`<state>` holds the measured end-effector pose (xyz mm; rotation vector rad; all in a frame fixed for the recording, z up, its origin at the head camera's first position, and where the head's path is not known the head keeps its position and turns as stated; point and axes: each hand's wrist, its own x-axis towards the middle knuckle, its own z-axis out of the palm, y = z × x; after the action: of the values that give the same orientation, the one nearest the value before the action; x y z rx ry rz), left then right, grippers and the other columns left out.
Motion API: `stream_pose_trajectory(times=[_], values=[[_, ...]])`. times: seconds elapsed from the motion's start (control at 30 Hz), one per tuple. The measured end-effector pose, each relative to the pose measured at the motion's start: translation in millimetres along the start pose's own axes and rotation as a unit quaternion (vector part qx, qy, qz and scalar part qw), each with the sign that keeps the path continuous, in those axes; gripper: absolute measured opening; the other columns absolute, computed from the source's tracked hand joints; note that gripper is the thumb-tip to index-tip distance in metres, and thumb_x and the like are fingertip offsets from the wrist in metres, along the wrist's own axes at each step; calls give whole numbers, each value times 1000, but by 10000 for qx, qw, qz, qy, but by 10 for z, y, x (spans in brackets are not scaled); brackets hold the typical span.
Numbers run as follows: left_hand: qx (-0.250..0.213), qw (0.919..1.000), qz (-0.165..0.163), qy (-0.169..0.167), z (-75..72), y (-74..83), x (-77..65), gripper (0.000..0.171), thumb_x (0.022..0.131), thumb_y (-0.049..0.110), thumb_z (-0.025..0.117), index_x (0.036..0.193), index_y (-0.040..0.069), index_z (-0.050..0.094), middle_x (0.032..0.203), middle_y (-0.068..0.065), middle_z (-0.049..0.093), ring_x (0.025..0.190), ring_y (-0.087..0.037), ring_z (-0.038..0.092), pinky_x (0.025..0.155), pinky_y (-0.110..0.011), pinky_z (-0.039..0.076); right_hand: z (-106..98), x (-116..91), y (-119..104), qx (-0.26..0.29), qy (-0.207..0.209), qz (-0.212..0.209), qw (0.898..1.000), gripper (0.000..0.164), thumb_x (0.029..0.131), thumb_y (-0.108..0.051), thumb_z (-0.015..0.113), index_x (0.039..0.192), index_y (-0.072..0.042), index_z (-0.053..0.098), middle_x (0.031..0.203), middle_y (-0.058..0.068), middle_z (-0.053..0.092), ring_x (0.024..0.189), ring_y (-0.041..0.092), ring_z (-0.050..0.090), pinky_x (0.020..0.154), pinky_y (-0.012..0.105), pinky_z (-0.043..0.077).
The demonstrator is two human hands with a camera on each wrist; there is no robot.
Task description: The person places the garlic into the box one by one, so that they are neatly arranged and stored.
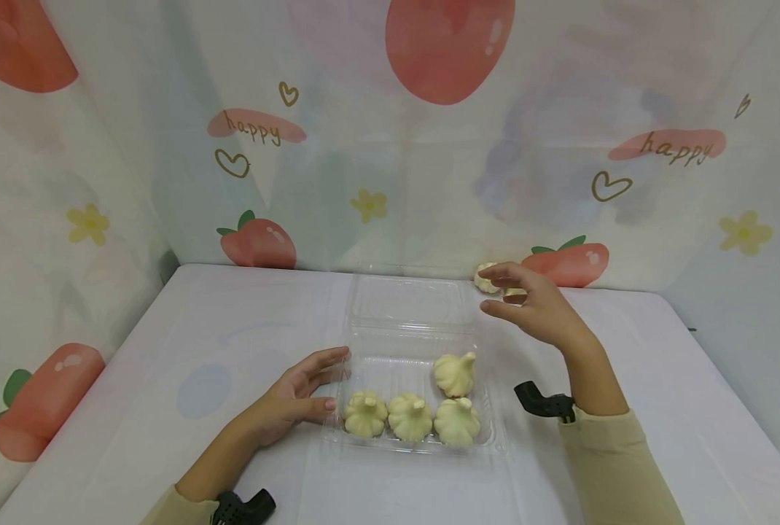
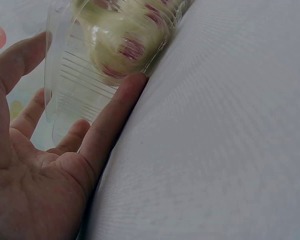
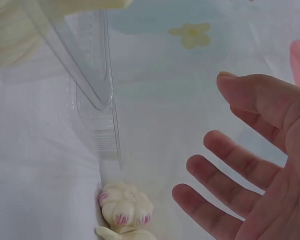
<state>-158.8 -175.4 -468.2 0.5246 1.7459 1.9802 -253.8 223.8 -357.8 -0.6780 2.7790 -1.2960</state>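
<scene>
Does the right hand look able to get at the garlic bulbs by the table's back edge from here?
Probably yes: the right hand is beside those garlic bulbs, its fingers apart and holding nothing. The transparent box sits left of them, seemingly out of the way.

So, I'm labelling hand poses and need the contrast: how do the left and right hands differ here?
The left hand touches the side of the clear container; the right hand is off it, near the garlic bulbs at the back.
The left hand is closer to the wearer; the right hand reaches farther away.
Both are bare, with no garlic in their fingers.
</scene>
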Motion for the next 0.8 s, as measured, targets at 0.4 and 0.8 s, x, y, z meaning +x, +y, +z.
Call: stream_pose_trajectory(times=[0.4, 0.8], values=[[3, 10000, -5, -12, -4, -3, -4, 75, 93, 4, 64, 157, 12, 27, 164, -8, 20, 147, -38, 23, 86, -41, 56, -29, 14, 138, -36, 402, 212, 9990, 50, 91, -21, 74, 137, -11, 55, 142, 13, 52, 133, 41, 47, 103, 60, 42], [-24, 10000, 0, -21, -13, -8, -1, 75, 93, 3, 64, 157, 12, 27, 164, -7, 20, 148, -38, 23, 86, -42, 56, -22, 43, 353, -129, 1370, 451, 9895, 56, 90, -21, 75, 140, -10, 54, 145, 15, 52, 134, 42, 45, 101, 64, 41]])
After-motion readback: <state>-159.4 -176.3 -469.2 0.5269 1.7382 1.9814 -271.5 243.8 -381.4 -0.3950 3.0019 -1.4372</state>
